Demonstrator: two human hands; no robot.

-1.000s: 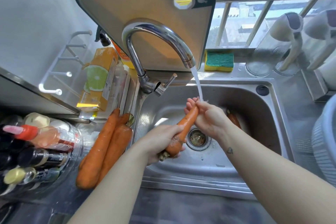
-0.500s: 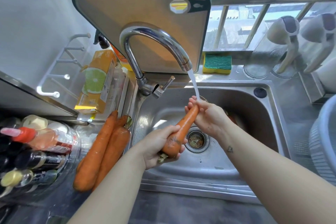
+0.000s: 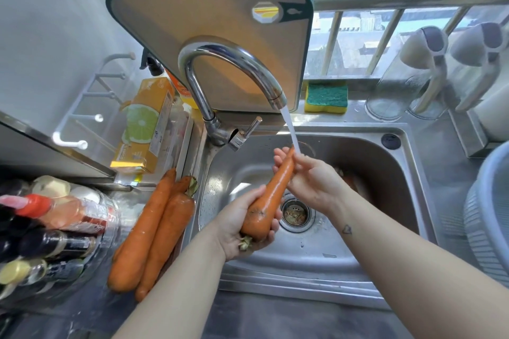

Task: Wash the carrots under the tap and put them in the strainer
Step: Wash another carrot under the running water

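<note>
Over the stainless steel sink (image 3: pixel 385 162), the left hand (image 3: pixel 237 228) is gripping the stalk end of a long orange carrot (image 3: pixel 271 192). The right hand (image 3: pixel 311 181) has slid up and is now pinching the tip under the curved chrome tap's (image 3: pixel 234 63) stream, so rinsing is probably nearing its end. Another orange carrot (image 3: pixel 355 181) is lying half hidden in the sink. The grey slatted strainer (image 3: pixel 484 217) is keeping its contents out of sight.
</note>
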